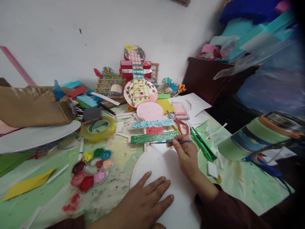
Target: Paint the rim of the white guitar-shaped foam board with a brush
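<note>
My right hand pinches a thin blue paintbrush, its tip at the left end near the green painted strip. My left hand lies flat with fingers spread on the white round board, holding it down. Above the green strip sit a red patch, a blue-and-white painted strip and a pink disc. A round paint palette with several colours rests left of the board.
A tape roll, phone, brown cardboard box and white plate stand at left. A finished painted model leans on the wall. Green utility knife, red scissors and a green jar lie right.
</note>
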Action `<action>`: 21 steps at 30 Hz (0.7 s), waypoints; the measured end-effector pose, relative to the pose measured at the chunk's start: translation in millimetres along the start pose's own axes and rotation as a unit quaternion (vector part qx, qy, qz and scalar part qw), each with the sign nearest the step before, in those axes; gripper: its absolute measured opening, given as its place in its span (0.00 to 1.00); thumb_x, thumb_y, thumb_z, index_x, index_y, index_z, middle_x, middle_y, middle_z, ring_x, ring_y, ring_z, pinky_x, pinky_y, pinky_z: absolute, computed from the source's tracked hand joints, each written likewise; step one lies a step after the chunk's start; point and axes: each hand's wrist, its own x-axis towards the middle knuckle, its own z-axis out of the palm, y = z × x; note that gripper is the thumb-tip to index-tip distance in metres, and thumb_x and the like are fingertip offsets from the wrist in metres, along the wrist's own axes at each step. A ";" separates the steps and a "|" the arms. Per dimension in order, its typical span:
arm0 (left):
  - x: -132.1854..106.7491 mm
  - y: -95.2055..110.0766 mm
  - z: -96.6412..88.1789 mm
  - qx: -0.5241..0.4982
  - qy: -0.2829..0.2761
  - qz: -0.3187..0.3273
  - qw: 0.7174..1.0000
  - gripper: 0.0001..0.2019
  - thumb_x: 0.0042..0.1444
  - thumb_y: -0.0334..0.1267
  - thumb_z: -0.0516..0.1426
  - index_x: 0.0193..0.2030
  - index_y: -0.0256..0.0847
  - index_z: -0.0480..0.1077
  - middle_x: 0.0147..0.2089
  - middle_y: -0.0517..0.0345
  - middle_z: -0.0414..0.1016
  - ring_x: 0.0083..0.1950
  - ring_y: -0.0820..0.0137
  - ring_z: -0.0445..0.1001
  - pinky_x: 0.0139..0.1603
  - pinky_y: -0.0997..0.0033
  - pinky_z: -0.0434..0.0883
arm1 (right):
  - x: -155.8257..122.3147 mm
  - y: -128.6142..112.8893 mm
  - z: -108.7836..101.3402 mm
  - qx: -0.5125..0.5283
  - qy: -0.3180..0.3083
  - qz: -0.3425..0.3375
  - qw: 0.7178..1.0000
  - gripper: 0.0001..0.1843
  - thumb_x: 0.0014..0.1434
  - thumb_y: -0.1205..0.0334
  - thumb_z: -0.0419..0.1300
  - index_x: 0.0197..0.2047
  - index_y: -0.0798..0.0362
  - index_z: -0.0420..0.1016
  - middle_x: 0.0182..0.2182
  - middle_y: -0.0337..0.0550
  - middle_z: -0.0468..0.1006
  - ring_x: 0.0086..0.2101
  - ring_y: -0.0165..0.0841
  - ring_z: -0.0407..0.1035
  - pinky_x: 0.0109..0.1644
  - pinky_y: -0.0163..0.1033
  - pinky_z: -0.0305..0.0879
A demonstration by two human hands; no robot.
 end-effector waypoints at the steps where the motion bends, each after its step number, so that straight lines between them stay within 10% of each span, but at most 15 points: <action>1: 0.0 -0.1 -0.8 -0.001 0.001 0.001 1.000 0.29 0.64 0.54 0.51 0.67 0.41 0.55 0.68 0.40 0.58 0.66 0.53 0.61 0.63 0.45 0.57 | -0.1 0.1 -0.4 -0.002 -0.002 -0.003 1.000 0.13 0.62 0.57 0.53 0.28 0.52 0.71 0.25 0.41 0.77 0.29 0.34 0.70 0.36 0.39 0.61; 21: -0.3 -0.1 4.6 0.006 0.028 -0.002 1.000 0.30 0.62 0.55 0.52 0.66 0.43 0.56 0.67 0.43 0.60 0.66 0.56 0.61 0.67 0.47 0.47 | 0.3 2.5 -5.9 0.013 0.015 -0.010 1.000 0.11 0.60 0.57 0.54 0.28 0.51 0.70 0.24 0.39 0.76 0.28 0.33 0.70 0.34 0.38 0.62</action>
